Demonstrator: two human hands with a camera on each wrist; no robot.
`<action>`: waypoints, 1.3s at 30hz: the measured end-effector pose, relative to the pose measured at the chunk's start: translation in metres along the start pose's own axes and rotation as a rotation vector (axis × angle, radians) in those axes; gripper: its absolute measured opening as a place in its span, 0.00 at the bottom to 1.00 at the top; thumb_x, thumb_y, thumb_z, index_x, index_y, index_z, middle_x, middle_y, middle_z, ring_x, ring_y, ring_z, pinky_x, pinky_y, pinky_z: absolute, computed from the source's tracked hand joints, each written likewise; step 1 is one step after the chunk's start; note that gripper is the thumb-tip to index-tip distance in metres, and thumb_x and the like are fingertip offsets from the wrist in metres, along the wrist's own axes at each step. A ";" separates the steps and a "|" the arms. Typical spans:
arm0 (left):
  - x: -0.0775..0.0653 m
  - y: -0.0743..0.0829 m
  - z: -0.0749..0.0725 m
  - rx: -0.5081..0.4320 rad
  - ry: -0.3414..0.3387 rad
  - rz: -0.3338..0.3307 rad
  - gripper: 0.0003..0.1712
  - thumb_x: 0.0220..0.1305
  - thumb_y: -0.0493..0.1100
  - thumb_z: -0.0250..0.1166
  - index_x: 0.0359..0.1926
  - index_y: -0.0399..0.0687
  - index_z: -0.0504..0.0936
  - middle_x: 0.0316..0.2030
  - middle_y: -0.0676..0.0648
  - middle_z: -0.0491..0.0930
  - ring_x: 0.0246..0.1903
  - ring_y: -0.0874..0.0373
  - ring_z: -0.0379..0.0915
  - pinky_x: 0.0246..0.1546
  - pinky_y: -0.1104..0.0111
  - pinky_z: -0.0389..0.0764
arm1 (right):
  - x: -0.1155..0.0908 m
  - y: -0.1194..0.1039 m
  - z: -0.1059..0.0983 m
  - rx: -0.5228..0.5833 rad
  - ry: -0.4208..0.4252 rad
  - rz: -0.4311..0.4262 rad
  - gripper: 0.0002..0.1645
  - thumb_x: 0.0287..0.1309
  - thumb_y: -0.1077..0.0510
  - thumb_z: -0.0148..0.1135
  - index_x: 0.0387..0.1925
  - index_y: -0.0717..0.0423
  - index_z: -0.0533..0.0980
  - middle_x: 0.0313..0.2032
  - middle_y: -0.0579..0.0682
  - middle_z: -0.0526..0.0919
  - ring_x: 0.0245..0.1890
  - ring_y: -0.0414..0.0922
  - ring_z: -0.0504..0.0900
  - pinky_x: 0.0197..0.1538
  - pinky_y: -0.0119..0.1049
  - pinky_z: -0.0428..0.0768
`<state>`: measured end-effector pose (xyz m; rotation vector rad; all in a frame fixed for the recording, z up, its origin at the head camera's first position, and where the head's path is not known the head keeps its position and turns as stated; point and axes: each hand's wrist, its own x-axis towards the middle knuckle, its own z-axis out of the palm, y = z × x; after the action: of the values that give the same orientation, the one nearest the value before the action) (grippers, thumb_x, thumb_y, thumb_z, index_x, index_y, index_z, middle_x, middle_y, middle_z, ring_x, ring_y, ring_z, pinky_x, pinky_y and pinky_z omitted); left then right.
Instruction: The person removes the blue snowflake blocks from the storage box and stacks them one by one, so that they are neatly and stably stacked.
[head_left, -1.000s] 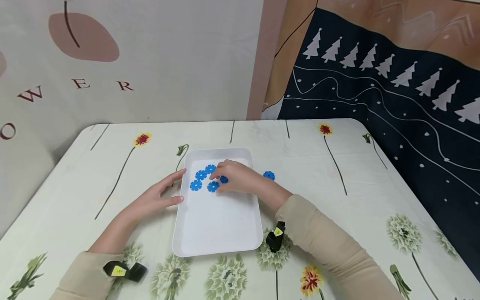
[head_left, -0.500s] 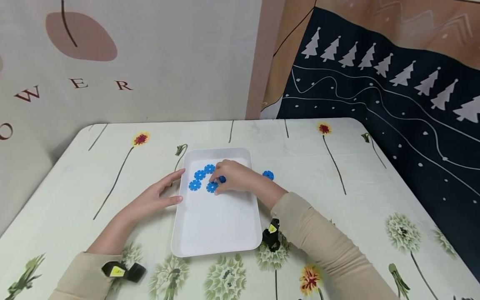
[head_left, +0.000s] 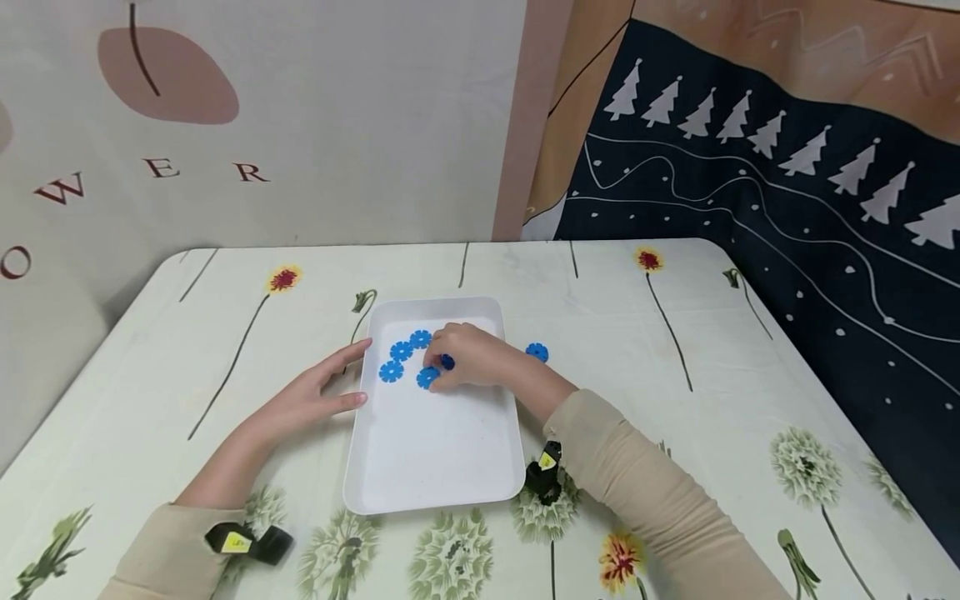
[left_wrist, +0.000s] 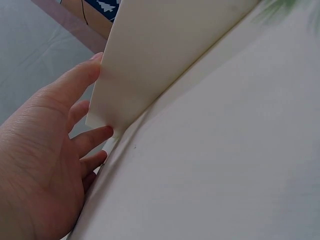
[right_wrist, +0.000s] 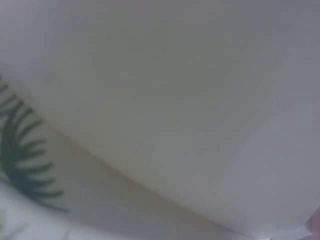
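A white tray [head_left: 438, 458] lies on the table, with several blue snowflake discs [head_left: 391, 371] flat near its far left part. My right hand [head_left: 476, 354] is over the tray, its thumb and fingers pinching the edge of a blue snowflake disc [head_left: 428, 377]. Another blue disc [head_left: 447, 362] shows against this hand, partly covered by it. My left hand [head_left: 318, 392] has its fingers spread, the tips touching the tray's left edge. In the left wrist view, fingers of the left hand [left_wrist: 45, 150] touch the tray's outer wall [left_wrist: 150, 60]. The right wrist view shows mostly blurred tray side.
One more blue disc [head_left: 537, 352] lies on the flower-patterned tablecloth [head_left: 600, 317], right of the tray beyond the right forearm. A pale printed wall hanging [head_left: 375, 125] stands behind the table. Dark fabric with white trees [head_left: 750, 183] hangs at the right.
The right hand's fingers have drawn in slightly, and the disc at the thumb has shifted a little toward the near side. The left hand keeps its place on the tray edge.
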<state>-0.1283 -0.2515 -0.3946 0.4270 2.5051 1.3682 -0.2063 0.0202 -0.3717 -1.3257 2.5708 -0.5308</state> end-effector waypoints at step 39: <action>0.000 -0.002 0.000 0.006 0.003 0.012 0.45 0.62 0.48 0.67 0.74 0.57 0.54 0.72 0.42 0.51 0.70 0.39 0.42 0.62 0.38 0.51 | -0.059 0.011 -0.027 0.152 0.281 -0.083 0.16 0.50 0.58 0.72 0.43 0.57 0.82 0.40 0.46 0.82 0.44 0.47 0.77 0.52 0.39 0.70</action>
<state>-0.1283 -0.2523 -0.3963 0.4415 2.5142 1.3669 -0.1899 0.0799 -0.3503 -1.3965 2.6331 -0.9708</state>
